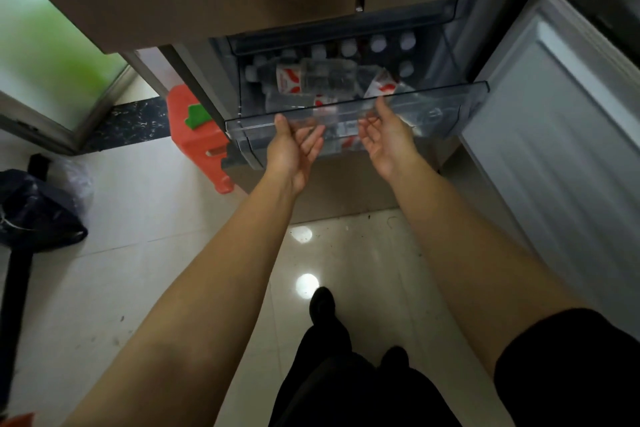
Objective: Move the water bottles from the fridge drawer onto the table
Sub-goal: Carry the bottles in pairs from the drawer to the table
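Water bottles [318,78] heaped, white-capped, inside clear fridge drawer [450,104], pulled out below closed upper doors. Left hand [294,149] and right hand [388,139] at drawer's front wall, grips apart, palms up, empty.

The clear fridge drawer [433,107] stands pulled out, full of water bottles [325,78]. Several clear bottles with red-and-white labels lie on their sides on top; behind them, toward the far wall, others stand upright showing pale caps.
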`<control>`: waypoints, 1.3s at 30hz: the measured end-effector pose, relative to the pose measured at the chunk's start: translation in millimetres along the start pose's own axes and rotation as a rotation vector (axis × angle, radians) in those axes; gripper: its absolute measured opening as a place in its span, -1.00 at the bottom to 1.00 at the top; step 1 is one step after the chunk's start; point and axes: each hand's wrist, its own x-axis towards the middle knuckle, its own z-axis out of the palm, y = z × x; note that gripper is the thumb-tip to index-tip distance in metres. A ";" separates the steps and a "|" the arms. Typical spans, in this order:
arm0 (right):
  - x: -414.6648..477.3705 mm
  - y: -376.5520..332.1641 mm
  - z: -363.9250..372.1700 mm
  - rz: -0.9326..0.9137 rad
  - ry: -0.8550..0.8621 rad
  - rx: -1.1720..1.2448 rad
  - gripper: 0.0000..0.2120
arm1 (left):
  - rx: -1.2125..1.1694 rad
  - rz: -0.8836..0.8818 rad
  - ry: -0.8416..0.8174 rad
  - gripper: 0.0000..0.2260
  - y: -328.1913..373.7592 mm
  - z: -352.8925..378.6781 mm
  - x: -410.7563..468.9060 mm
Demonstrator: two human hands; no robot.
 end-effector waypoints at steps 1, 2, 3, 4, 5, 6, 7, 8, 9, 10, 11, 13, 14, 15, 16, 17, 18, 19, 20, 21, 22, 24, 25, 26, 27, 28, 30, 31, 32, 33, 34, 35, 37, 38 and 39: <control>-5.7 1.1 -5.2 0.000 -0.005 -0.013 -0.82 | 0.000 -0.002 0.007 -0.48 -4.1 -0.8 -6.5; -10.7 2.7 -10.6 -0.001 -0.008 -0.022 -0.82 | -0.001 -0.004 0.012 -0.49 -8.0 -1.8 -12.8; -16.4 4.1 -15.1 -0.002 -0.012 -0.031 -0.81 | 0.002 -0.006 0.019 -0.48 -11.7 -2.5 -18.8; -21.9 6.0 -19.5 -0.002 -0.017 -0.038 -0.79 | 0.009 -0.007 0.029 -0.46 -15.3 -3.9 -24.5; -27.3 8.4 -23.5 -0.001 -0.022 -0.042 -0.77 | 0.012 -0.007 0.041 -0.44 -18.7 -5.6 -30.2; -32.3 11.3 -28.1 0.001 -0.027 -0.042 -0.75 | 0.014 -0.005 0.051 -0.43 -22.4 -7.9 -35.7; -37.6 13.7 -31.9 0.002 -0.027 -0.041 -0.74 | 0.014 -0.003 0.056 -0.42 -26.4 -10.5 -40.6; -42.7 16.3 -35.8 0.005 -0.022 -0.042 -0.73 | 0.011 0.000 0.056 -0.42 -30.8 -14.0 -44.5; -48.2 18.0 -39.3 0.009 -0.017 -0.048 -0.74 | 0.007 0.002 0.054 -0.42 -35.4 -17.4 -48.3; -52.4 20.5 -43.3 0.012 -0.009 -0.060 -0.74 | 0.007 0.000 0.053 -0.42 -39.6 -20.5 -52.2; -57.1 22.0 -45.9 0.013 -0.004 -0.067 -0.75 | 0.014 -0.006 0.055 -0.42 -42.5 -22.7 -55.4; -65.6 23.3 -49.2 0.012 0.001 -0.072 -0.76 | 0.028 -0.012 0.067 -0.44 -45.1 -23.9 -60.7; -67.9 24.0 -50.5 0.014 0.006 -0.082 -0.74 | 0.027 -0.018 0.071 -0.45 -44.6 -24.1 -63.0; -69.8 23.7 -50.5 0.014 0.011 -0.088 -0.73 | 0.032 -0.025 0.074 -0.47 -43.2 -23.0 -65.3; -71.8 22.6 -49.8 0.013 0.013 -0.091 -0.73 | 0.041 -0.036 0.079 -0.49 -41.3 -21.9 -67.5; -73.6 20.5 -48.0 0.018 0.012 -0.090 -0.74 | 0.056 -0.053 0.088 -0.52 -38.6 -20.7 -69.8; -74.0 18.8 -47.7 0.026 0.015 -0.092 -0.75 | 0.087 -0.073 0.099 -0.55 -35.3 -20.0 -73.0; -75.3 16.6 -47.1 0.041 0.015 -0.093 -0.76 | 0.171 -0.089 0.125 -0.56 -31.9 -20.1 -76.1; -76.1 14.7 -46.9 0.062 0.023 -0.115 -0.75 | 0.288 -0.099 0.157 -0.56 -27.5 -21.0 -80.1; -76.7 12.5 -46.3 0.083 0.048 -0.154 -0.71 | 0.407 -0.093 0.190 -0.57 -22.0 -21.5 -84.6; -76.3 11.5 -46.5 0.083 0.114 -0.229 -0.64 | 0.494 -0.074 0.205 -0.58 -16.0 -21.5 -89.3; -74.7 9.2 -47.1 -0.028 0.362 -0.434 -0.34 | 0.568 -0.014 0.183 -0.60 -3.4 -21.9 -87.5; -76.0 5.7 -46.4 -0.178 0.472 -0.534 -0.27 | 0.565 0.022 0.149 -0.61 4.4 -18.4 -84.6; -76.7 0.3 -45.0 -0.377 0.532 -0.637 -0.30 | 0.543 0.052 0.113 -0.63 14.0 -12.7 -81.5; -75.5 -6.7 -42.3 -0.574 0.547 -0.740 -0.39 | 0.509 0.075 0.084 -0.66 22.6 -6.8 -74.5; -72.1 -15.9 -38.9 -0.721 0.529 -0.848 -0.48 | 0.448 0.073 0.067 -0.70 30.4 -1.4 -65.0; -58.5 -37.9 -29.1 -0.791 0.426 -1.054 -0.59 | 0.288 0.004 0.072 -0.78 41.8 10.8 -43.9; -45.5 -47.0 -25.7 -0.733 0.344 -1.156 -0.60 | 0.238 -0.041 0.083 -0.81 44.8 14.1 -30.8; -32.2 -55.4 -21.8 -0.625 0.257 -1.270 -0.58 | 0.219 -0.096 0.084 -0.80 46.5 16.0 -17.2; -19.3 -62.0 -18.2 -0.495 0.180 -1.394 -0.53 | 0.220 -0.152 0.062 -0.76 47.5 17.3 -5.2; -5.6 -65.4 -16.7 -0.362 0.121 -1.508 -0.46 | 0.221 -0.204 0.039 -0.73 46.8 17.8 7.0; 4.2 -68.7 -13.5 -0.254 0.071 -1.601 -0.39 | 0.221 -0.252 0.021 -0.72 47.7 20.1 15.1; 21.9 -72.3 -7.1 -0.108 -0.009 -1.752 -0.29 | 0.205 -0.317 0.030 -0.71 46.4 23.2 34.4; 28.3 -72.8 -4.5 -0.057 -0.060 -1.815 -0.28 | 0.178 -0.326 0.050 -0.69 43.6 24.7 43.8; 31.2 -72.7 -2.3 -0.014 -0.111 -1.847 -0.30 | 0.177 -0.329 0.065 -0.63 42.5 26.7 47.6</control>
